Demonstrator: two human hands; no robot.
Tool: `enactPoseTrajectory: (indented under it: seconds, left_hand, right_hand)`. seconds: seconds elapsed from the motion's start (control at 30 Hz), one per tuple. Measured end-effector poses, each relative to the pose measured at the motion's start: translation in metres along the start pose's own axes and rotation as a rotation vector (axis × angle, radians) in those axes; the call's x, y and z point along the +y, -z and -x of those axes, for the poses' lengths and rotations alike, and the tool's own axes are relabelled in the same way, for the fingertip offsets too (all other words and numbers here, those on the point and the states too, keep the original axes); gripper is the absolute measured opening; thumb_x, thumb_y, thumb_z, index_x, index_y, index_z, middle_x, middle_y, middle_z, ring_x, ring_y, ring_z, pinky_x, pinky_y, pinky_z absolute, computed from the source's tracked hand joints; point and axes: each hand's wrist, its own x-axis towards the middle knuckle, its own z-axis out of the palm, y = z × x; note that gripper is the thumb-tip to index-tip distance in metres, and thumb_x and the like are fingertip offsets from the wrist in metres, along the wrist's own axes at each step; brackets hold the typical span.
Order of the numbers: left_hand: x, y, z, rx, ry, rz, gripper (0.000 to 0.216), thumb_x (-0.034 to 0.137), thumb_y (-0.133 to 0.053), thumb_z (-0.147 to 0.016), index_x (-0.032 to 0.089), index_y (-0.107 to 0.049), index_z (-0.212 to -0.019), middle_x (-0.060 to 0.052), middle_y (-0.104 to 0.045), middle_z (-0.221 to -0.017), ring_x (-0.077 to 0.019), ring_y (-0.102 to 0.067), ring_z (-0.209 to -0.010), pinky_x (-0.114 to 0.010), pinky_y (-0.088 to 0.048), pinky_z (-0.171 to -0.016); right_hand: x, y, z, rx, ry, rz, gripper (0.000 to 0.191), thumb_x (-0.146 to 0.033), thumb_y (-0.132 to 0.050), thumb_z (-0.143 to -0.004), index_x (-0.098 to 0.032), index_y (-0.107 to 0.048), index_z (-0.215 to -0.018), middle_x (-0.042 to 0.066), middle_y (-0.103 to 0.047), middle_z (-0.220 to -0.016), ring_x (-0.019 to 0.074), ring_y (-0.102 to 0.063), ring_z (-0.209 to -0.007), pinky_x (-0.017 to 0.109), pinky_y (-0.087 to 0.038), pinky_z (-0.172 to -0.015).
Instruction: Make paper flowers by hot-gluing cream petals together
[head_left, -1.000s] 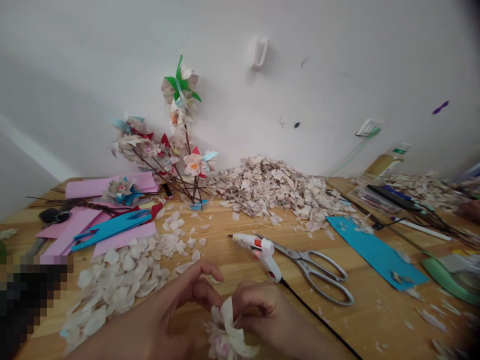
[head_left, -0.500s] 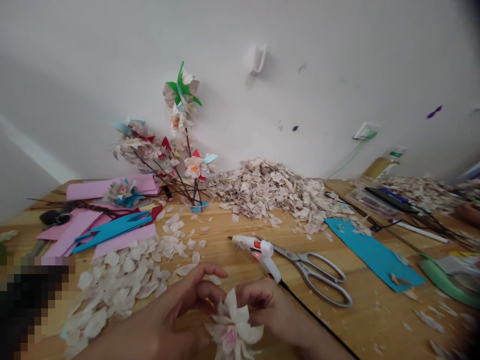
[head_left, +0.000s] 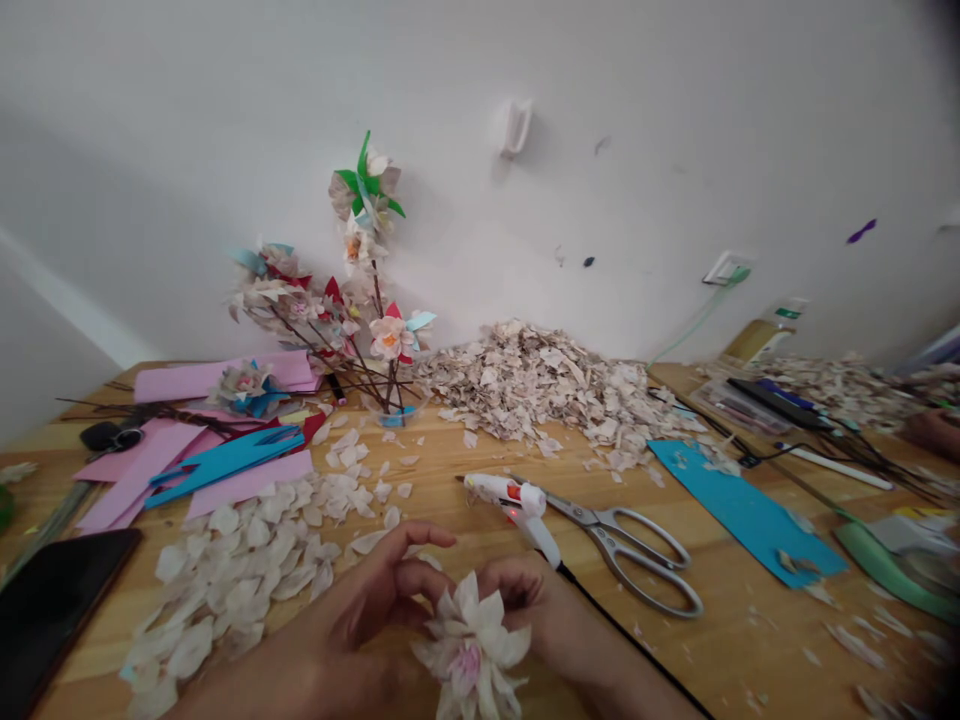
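Pale, papery petals with a pink centre make up the handmade flower, which sits low at the near edge of the wooden table, pinched between both hands. The left hand curls around its left side, fingertips pressed to the petals, index finger arched above. The right hand grips the flower's right side with bent fingers closed on it.

Just beyond the right hand lies a white hot glue gun, its black cord running toward the near right. Steel scissors lie beside it, blades under the gun's body. Loose white petals, smooth and oval, are scattered to the left of the hands. Farther off, against the wall, a heap of crumpled beige husk scraps rises. Left of that heap stands a bunch of finished flowers on dark thin stems. Flat pink and blue paper strips lie at the far left, a blue sheet to the right, and a black phone at the near left.
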Motion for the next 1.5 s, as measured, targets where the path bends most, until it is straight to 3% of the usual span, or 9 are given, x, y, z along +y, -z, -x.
enactPoseTrajectory:
  seconds: [0.23, 0.37, 0.53, 0.63, 0.8, 0.93, 1.17, 1.33, 1.5]
  left_hand:
    - [-0.014, 0.006, -0.002, -0.047, -0.063, 0.043, 0.062, 0.027, -0.066, -0.065, 0.028, -0.039, -0.121, -0.004, -0.061, -0.1, -0.0226, -0.057, -0.091, -0.039, -0.038, -0.08]
    - [-0.02, 0.01, -0.001, -0.048, -0.095, 0.005, 0.063, 0.026, -0.065, -0.066, 0.028, -0.039, -0.124, -0.005, -0.061, -0.103, -0.0238, -0.057, -0.094, -0.04, -0.036, -0.083]
    - [-0.04, 0.024, -0.011, -0.051, -0.087, 0.215, 0.081, 0.022, -0.07, -0.055, 0.031, -0.036, -0.129, -0.002, -0.066, -0.1, -0.0217, -0.061, -0.09, -0.032, -0.04, -0.076]
    - [-0.042, 0.029, -0.016, -0.008, -0.072, 0.364, 0.085, 0.015, -0.07, -0.049, 0.032, -0.041, -0.126, -0.001, -0.069, -0.095, -0.0201, -0.061, -0.089, -0.027, -0.041, -0.069]
    - [-0.025, 0.024, -0.016, -0.068, 0.012, 0.506, 0.081, 0.005, -0.062, -0.047, 0.033, -0.049, -0.122, -0.001, -0.069, -0.104, -0.0215, -0.059, -0.101, -0.03, -0.042, -0.078]
    - [-0.023, 0.02, -0.017, -0.076, -0.013, 0.534, 0.077, 0.007, -0.065, -0.049, 0.035, -0.052, -0.119, 0.003, -0.071, -0.097, -0.0193, -0.062, -0.092, -0.025, -0.044, -0.067]
    - [-0.022, 0.003, -0.013, 0.379, -0.121, 0.155, 0.085, 0.017, -0.067, -0.064, 0.028, -0.021, -0.135, -0.006, -0.071, -0.096, -0.0184, -0.058, -0.081, -0.025, -0.04, -0.056]
    - [-0.016, -0.012, -0.013, 0.67, -0.182, -0.097, 0.063, 0.022, -0.065, -0.071, 0.024, -0.031, -0.123, 0.002, -0.065, -0.074, -0.0131, -0.053, -0.065, -0.025, -0.038, -0.058]
    - [-0.025, -0.021, -0.025, 0.852, -0.118, -0.098, 0.072, 0.031, -0.075, -0.06, 0.02, -0.033, -0.117, 0.01, -0.05, -0.055, -0.0106, -0.047, -0.051, -0.024, -0.034, -0.05]
  right_hand:
    - [0.002, 0.001, 0.0, 0.003, -0.008, -0.018, 0.018, -0.019, -0.082, -0.045, -0.016, -0.067, -0.054, -0.005, -0.065, -0.056, 0.0064, -0.052, -0.046, 0.018, -0.036, -0.049]
    - [0.003, 0.001, -0.001, 0.004, 0.0, -0.006, 0.018, -0.02, -0.082, -0.045, -0.016, -0.065, -0.052, -0.004, -0.064, -0.057, 0.0067, -0.052, -0.046, 0.019, -0.037, -0.05]
    - [0.0, 0.0, -0.003, 0.047, 0.066, 0.062, 0.018, -0.025, -0.081, -0.05, -0.016, -0.067, -0.056, -0.003, -0.062, -0.054, 0.0108, -0.053, -0.051, 0.023, -0.041, -0.053]
    - [-0.002, -0.001, -0.002, 0.089, 0.138, 0.13, 0.014, -0.028, -0.077, -0.057, -0.017, -0.07, -0.063, -0.001, -0.065, -0.06, 0.0132, -0.055, -0.056, 0.025, -0.042, -0.056]
    - [-0.006, -0.001, 0.004, 0.163, 0.334, 0.298, 0.004, -0.026, -0.07, -0.065, -0.022, -0.073, -0.065, 0.001, -0.065, -0.065, 0.0189, -0.056, -0.065, 0.029, -0.041, -0.064]
    - [-0.005, -0.003, 0.008, 0.25, 0.55, 0.452, 0.005, -0.028, -0.071, -0.066, -0.024, -0.073, -0.067, 0.003, -0.065, -0.069, 0.0209, -0.054, -0.068, 0.031, -0.04, -0.069]
    - [0.004, -0.027, 0.001, 0.341, 0.203, -0.091, 0.029, -0.047, -0.064, -0.074, -0.018, -0.071, -0.078, 0.001, -0.063, -0.061, 0.0079, -0.043, -0.044, 0.018, -0.031, -0.041]
    - [-0.001, -0.034, 0.001, 0.365, 0.1, -0.249, 0.039, -0.049, -0.074, -0.062, -0.013, -0.07, -0.077, 0.0, -0.061, -0.055, 0.0046, -0.041, -0.039, 0.014, -0.025, -0.034]
    - [0.007, -0.033, 0.0, 0.276, 0.119, -0.196, 0.039, -0.052, -0.069, -0.068, -0.014, -0.063, -0.071, -0.003, -0.058, -0.049, 0.0035, -0.038, -0.034, 0.014, -0.025, -0.031]
